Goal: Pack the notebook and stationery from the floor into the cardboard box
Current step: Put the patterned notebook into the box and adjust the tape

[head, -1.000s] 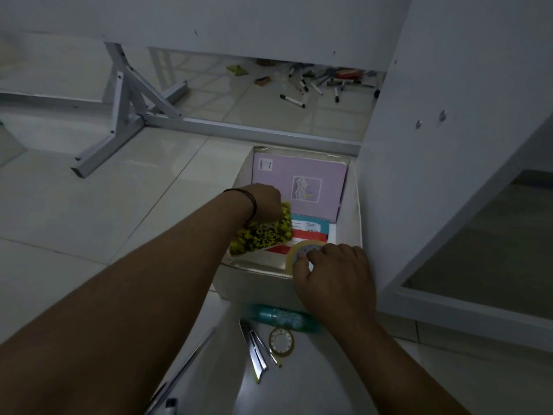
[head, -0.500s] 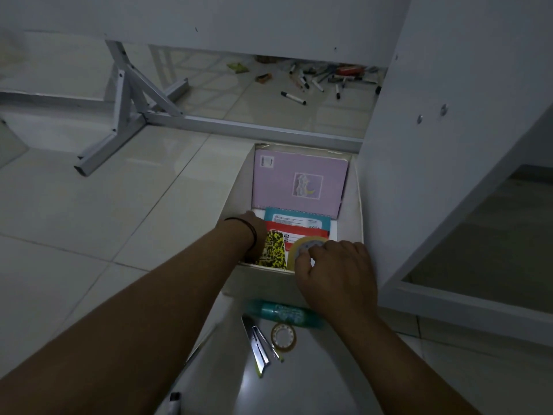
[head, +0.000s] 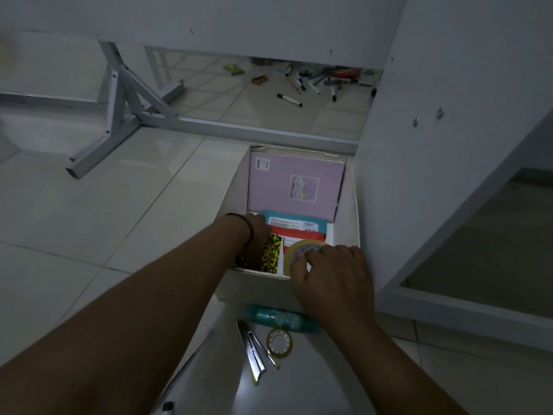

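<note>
— So where is the yellow-and-black notebook (head: 271, 256)?
— Inside the box (head: 348, 217) — the left hand (head: 258, 238) grips it. The right hand (head: 332, 280) pinches the tape roll (head: 296, 253) there.

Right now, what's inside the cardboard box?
The cardboard box holds a lilac notebook, a teal booklet, a red booklet, a yellow-and-black patterned item under the left hand, and a tape roll in the right hand. The bottom is covered.
</note>
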A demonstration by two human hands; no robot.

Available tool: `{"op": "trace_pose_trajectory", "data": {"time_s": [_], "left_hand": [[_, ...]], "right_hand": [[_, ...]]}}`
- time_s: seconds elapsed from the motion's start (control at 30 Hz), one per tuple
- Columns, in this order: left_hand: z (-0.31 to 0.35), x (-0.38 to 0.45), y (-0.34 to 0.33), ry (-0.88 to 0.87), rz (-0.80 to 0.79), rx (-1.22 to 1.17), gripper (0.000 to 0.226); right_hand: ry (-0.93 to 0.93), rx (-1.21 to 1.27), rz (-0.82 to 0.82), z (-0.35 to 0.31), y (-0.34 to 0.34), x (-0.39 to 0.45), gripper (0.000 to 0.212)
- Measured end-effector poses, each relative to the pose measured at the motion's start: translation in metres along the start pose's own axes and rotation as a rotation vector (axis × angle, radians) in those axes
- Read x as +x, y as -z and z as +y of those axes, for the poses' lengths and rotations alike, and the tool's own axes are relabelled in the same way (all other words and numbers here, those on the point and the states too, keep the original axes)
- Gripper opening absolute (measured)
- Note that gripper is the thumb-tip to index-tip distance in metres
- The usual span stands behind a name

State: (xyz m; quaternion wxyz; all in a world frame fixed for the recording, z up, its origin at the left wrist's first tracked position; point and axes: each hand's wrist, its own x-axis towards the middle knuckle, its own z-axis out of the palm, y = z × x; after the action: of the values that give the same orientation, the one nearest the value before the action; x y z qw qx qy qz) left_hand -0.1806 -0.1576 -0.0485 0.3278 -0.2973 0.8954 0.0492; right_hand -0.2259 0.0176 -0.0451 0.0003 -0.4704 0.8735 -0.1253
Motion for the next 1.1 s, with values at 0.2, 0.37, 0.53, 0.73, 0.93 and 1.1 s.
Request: {"op": "trace_pose_trajectory", "data": {"time_s": [0.2, 0.37, 0.53, 0.73, 0.93, 1.1], "left_hand": [[-0.003, 0.001, 0.000, -0.018, -0.042, -0.085, 0.092], [-0.014, -0.001, 0.021, -0.075, 0.039, -0.155, 0.085], [-0.030, -0.002, 0.042, -0.133, 0.091, -0.234, 0.045], [-0.040, -0.002, 0.057, -0.181, 0.077, -0.347, 0.039], [-0.036, -0.008, 0.072, -0.181, 0.012, -0.394, 0.041], [-0.030, -0.013, 0.068, -0.185, 0.026, -0.415, 0.036]], "right_hand": [[0.045, 0.010, -0.035, 0.003, 0.003, 0.001, 0.054], [0.085, 0.176, -0.161, 0.003, 0.016, 0.016, 0.034], [0.044, 0.267, -0.061, 0.002, -0.001, 0.043, 0.022], [0.032, 0.316, -0.043, 0.009, -0.012, 0.044, 0.026], [0.023, 0.346, -0.017, 0.008, -0.012, 0.043, 0.025], [0.012, 0.347, 0.014, 0.008, -0.013, 0.043, 0.025]]}}
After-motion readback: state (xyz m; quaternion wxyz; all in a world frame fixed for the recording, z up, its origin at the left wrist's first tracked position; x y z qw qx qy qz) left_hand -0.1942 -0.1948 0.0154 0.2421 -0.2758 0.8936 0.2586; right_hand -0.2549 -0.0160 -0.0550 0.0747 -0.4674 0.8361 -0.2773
